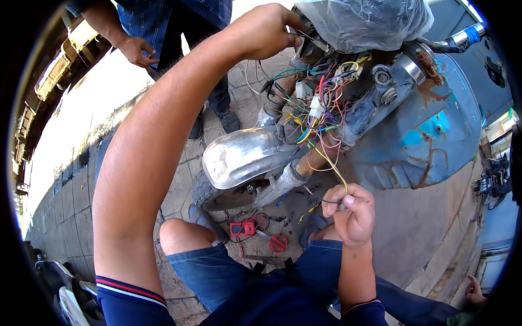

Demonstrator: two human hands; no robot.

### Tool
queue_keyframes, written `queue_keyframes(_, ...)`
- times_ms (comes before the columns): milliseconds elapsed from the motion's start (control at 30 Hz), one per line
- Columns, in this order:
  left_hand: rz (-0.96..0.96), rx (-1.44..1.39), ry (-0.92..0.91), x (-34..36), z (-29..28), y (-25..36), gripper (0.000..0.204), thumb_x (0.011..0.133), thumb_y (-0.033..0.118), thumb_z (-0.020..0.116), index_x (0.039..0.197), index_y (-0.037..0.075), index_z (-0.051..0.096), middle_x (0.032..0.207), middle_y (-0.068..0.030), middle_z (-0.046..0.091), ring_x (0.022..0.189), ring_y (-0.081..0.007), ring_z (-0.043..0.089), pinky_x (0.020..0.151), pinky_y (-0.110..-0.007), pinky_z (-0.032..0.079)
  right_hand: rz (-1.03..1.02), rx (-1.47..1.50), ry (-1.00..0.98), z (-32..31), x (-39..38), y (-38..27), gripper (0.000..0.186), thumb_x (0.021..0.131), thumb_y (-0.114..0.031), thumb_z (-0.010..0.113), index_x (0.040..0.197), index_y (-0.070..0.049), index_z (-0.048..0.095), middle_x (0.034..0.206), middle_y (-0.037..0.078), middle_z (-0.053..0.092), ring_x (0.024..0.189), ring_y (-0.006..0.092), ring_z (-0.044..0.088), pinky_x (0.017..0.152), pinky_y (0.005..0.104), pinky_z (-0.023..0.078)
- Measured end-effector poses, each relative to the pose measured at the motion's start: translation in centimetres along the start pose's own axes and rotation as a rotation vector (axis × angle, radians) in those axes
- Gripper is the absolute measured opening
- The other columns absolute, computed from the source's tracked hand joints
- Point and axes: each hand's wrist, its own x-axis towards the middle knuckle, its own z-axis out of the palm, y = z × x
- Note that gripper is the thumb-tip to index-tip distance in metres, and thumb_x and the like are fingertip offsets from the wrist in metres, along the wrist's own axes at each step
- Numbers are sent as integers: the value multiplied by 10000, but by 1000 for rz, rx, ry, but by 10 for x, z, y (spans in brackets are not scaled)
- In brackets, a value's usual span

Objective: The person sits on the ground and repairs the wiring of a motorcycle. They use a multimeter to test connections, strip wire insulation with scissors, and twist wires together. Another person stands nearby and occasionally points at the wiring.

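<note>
My left hand (pixel 277 35) reaches to the top of a worn motorcycle front end, its fingers curled at a dark housing (pixel 304 38) under clear plastic sheeting (pixel 370 22); what they grip is partly hidden. Below that, a tangle of coloured wires (pixel 331 92) with white connectors (pixel 315 107) hangs over the rusty fork (pixel 310 160). My right hand (pixel 350 209) is lower right, pinching the end of a yellow wire (pixel 338 174) and a dark wire between thumb and fingers. Behind it is a rust-streaked blue-grey body panel (pixel 424 141).
A silver mudguard (pixel 234 155) covers the tyre (pixel 201 193). A red meter (pixel 242 228) and red-handled tool (pixel 277 243) lie on the paving between my feet. Another person's hand (pixel 138 51) hangs at upper left, another (pixel 474 290) at lower right. A white vehicle (pixel 68 304) stands lower left.
</note>
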Motion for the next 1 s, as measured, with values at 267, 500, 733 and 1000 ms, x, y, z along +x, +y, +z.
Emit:
queue_keyframes(267, 81, 363, -281, -12, 25, 4, 213, 956, 208, 634, 1095, 110, 763, 972, -142, 748, 889, -341, 720, 811, -424, 563, -7, 23, 0, -1, 0, 2, 234, 872, -114, 563, 916, 91, 666, 777, 208, 665, 732, 282, 645, 679, 380, 523)
queue_keyframes(500, 116, 522, -183, -8, 14, 13, 158, 924, 165, 633, 1022, 125, 750, 911, -135, 737, 870, -345, 714, 764, -448, 556, -25, 3, 24, 2, -1, -1, 234, 866, -124, 564, 905, 84, 662, 746, 204, 647, 702, 280, 620, 655, 377, 507)
queue_keyframes(733, -325, -837, 429, 11, -16, 3, 114, 948, 41, 536, 870, 23, 617, 659, -5, 543, 485, -95, 470, 452, -274, 359, -12, -29, 74, 11, -3, -2, 236, 859, -153, 575, 878, 67, 659, 689, 181, 616, 651, 265, 577, 613, 366, 475)
queue_keyframes(1000, -362, -983, 412, 15, -11, 8, 122, 943, 16, 518, 914, 8, 636, 641, 8, 524, 483, -83, 439, 438, -258, 325, -10, 26, 22, 2, -5, -4, 246, 875, -123, 565, 920, 95, 669, 770, 206, 667, 716, 277, 651, 668, 378, 535)
